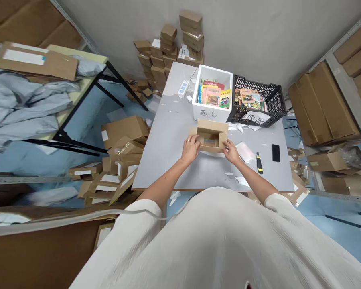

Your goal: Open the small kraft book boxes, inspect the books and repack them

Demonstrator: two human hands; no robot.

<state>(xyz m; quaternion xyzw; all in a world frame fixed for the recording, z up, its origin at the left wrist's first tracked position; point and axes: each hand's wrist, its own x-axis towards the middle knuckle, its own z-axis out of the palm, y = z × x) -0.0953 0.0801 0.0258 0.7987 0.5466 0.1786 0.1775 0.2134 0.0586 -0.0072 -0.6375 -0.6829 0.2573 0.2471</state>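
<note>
Well, we held small open box (212, 127): left hand (191, 147) pinched near left corner, right hand (231, 151) pinched near right corner, both half curled.

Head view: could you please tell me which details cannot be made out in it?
Small cardboard box, head view: underside hidden by its own walls.
Left hand and right hand, head view: palms hidden by the backs of the hands.
Books in the black crate, head view: titles too small to read.
Grey plastic bags, head view: cut off by the left edge.
</note>
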